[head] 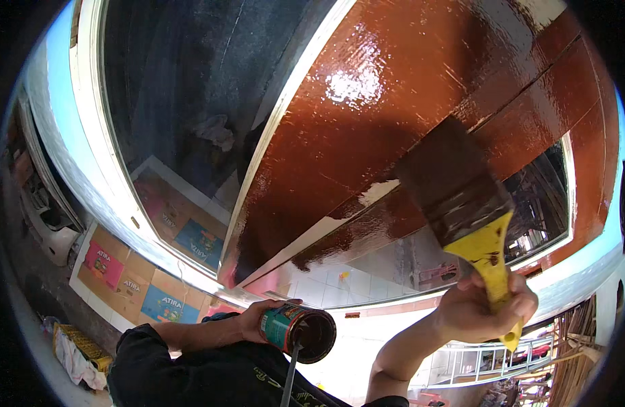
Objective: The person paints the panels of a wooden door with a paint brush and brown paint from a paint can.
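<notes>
My right hand (pixel 488 308) grips the yellow handle of a wide paintbrush (pixel 470 203). The brush's dark brown bristles meet or hang just over the edge of a glossy red-brown painted wooden panel (pixel 343 137). Pale uncoated patches (pixel 315 234) show along the panel's lower edge. In my left hand (pixel 256 320) is an open green paint can (pixel 292 328), tilted, its rim coated with dark paint. A thin grey rod (pixel 291 374) crosses the can's mouth; I cannot tell whether it stands inside.
Dark window glass (pixel 190 102) in a white frame (pixel 287 102) borders the panel on the left. Flattened cardboard (pixel 134 285) covers the floor below. A yellow crate with cloth (pixel 81 356) is at lower left, a white metal ladder (pixel 475 364) at lower right.
</notes>
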Demonstrator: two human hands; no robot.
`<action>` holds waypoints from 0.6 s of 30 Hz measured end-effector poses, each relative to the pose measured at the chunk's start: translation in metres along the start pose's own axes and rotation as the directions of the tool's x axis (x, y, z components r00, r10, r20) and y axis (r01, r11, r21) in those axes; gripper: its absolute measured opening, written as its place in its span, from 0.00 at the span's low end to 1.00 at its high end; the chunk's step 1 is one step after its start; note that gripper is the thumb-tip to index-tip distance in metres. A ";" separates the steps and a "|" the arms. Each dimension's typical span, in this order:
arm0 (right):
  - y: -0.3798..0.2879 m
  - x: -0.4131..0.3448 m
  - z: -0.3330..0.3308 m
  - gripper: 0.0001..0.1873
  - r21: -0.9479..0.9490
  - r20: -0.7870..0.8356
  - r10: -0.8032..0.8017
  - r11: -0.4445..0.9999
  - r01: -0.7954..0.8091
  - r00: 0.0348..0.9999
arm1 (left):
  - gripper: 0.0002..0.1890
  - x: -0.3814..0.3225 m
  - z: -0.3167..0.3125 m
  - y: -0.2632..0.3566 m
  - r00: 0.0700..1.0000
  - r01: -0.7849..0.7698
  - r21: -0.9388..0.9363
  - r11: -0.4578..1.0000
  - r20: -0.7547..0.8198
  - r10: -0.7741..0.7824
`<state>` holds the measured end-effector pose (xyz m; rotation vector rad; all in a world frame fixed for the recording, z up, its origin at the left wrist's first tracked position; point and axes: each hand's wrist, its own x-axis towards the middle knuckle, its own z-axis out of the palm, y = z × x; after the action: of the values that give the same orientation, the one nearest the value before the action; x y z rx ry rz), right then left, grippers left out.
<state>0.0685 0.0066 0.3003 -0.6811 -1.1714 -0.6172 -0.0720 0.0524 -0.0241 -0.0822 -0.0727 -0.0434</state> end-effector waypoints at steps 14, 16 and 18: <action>0.013 0.006 -0.012 0.10 -0.113 0.258 -0.245 0.953 0.281 0.935 | 0.24 -0.001 0.003 0.003 1.000 0.021 0.003 1.000 0.023 -0.021; 0.013 0.002 -0.011 0.08 -0.136 0.172 -0.353 0.916 0.377 0.920 | 0.24 -0.001 0.007 0.003 1.000 0.000 -0.005 1.000 0.022 0.000; 0.011 0.002 -0.010 0.08 -0.010 0.186 -0.263 0.963 0.269 0.947 | 0.23 -0.001 0.008 0.003 1.000 -0.013 -0.012 1.000 0.022 0.013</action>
<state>0.0835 0.0062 0.2983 -0.6239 -1.4418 -0.8168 -0.0739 0.0559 -0.0166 -0.0953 -0.0940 -0.0296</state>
